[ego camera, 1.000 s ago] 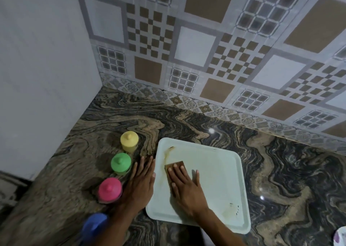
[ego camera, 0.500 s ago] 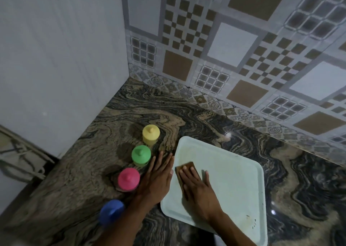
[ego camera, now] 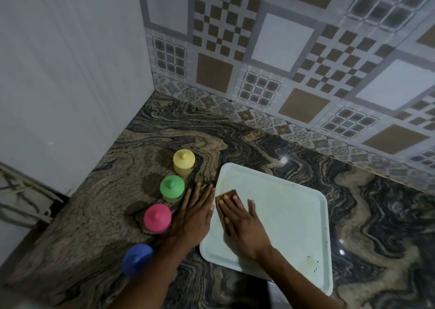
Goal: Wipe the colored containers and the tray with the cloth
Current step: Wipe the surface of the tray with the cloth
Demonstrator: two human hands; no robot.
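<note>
Row of blue container, pink container, green container and yellow container stands just left of the left hand, which lies flat on the countertop, fingers straight and holding nothing. To its right, the right hand presses the brown cloth onto the tray with extended, unclenched fingers.

Brown cloth, pale tray

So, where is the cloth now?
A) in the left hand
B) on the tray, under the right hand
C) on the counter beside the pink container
B: the brown cloth lies on the tray, pressed by the straight fingers of the right hand.
</note>
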